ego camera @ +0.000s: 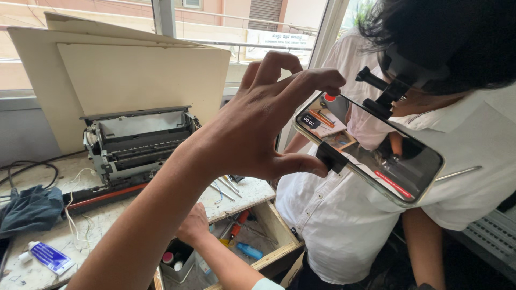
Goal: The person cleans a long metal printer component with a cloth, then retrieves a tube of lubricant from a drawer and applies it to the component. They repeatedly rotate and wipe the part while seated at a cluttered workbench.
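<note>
Pinching glossy black phone (376, 156) at its clamp, left hand (258, 129) thumb below, curled fingers above; phone hanging on a co-worker's head mount. Reaching into wooden drawer (281, 252): second hand (192, 225), fingers hidden, owner and grip impossible to tell. Sitting beyond on speckled bench (244, 192): opened grey printer (137, 142), cardboard (134, 75) leaning against window.

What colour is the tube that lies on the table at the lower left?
The tube is blue and white with a white cap, seen in the head view.
</note>
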